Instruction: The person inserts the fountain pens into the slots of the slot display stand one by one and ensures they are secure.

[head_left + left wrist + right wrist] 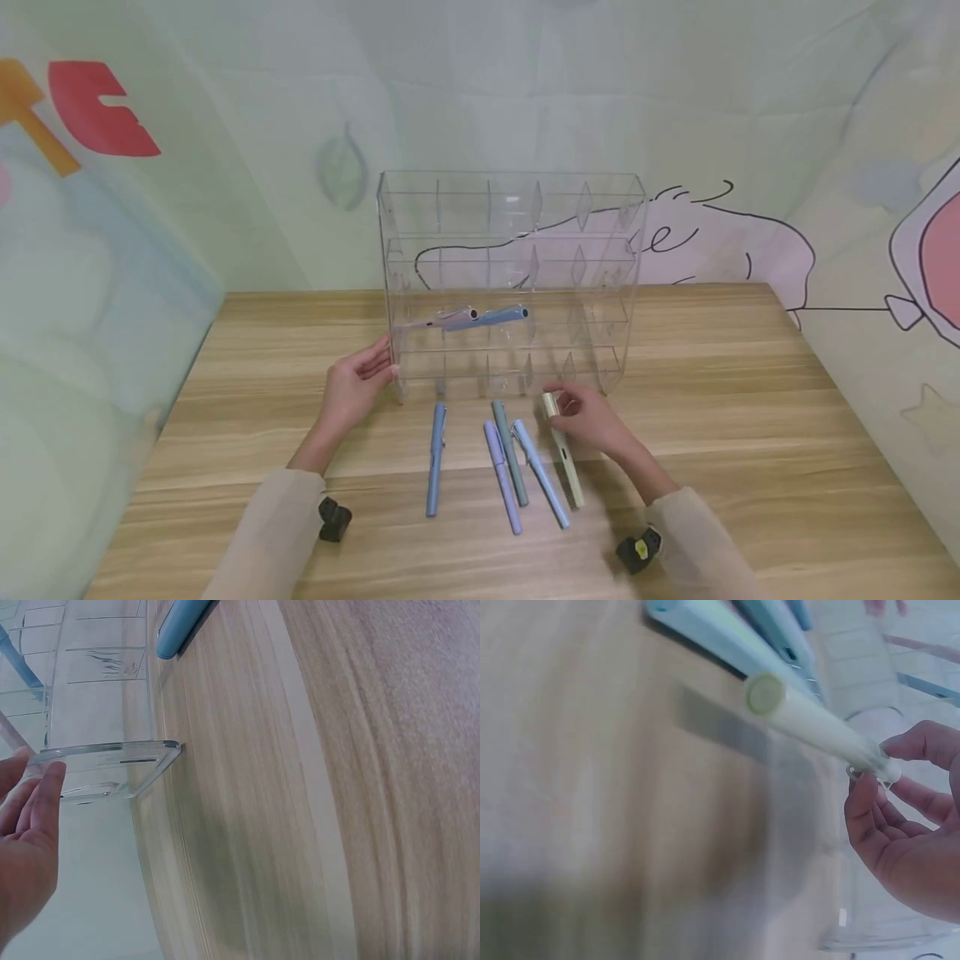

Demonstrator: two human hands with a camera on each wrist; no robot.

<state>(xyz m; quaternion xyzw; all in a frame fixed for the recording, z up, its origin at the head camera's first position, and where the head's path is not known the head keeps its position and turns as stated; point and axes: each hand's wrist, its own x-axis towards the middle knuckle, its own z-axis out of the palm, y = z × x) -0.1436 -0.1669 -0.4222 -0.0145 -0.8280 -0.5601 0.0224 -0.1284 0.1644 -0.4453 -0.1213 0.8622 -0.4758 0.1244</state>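
Note:
My right hand [588, 417] pinches a cream-coloured pen [567, 467] near its clip end, between thumb and fingers. That pen is tilted, and its other end stands off the table, as the right wrist view shows. At the clear acrylic rack [510, 179], my left hand [351, 396] touches the left side panel with fairly straight fingers. A pinkish pen [453, 317] and a blue pen [498, 317] lie inside the rack on a lower shelf. In front of it on the table are a blue pen [436, 467], a lilac pen [504, 483], a dark green pen [512, 462] and a light blue pen [546, 483].
The rack stands upright near the back of the wood-grain table [750, 433], with thin dividers splitting its shelves into compartments. Behind the table hangs a printed backdrop [285, 167]. Its see-through panels are hard to make out against that print.

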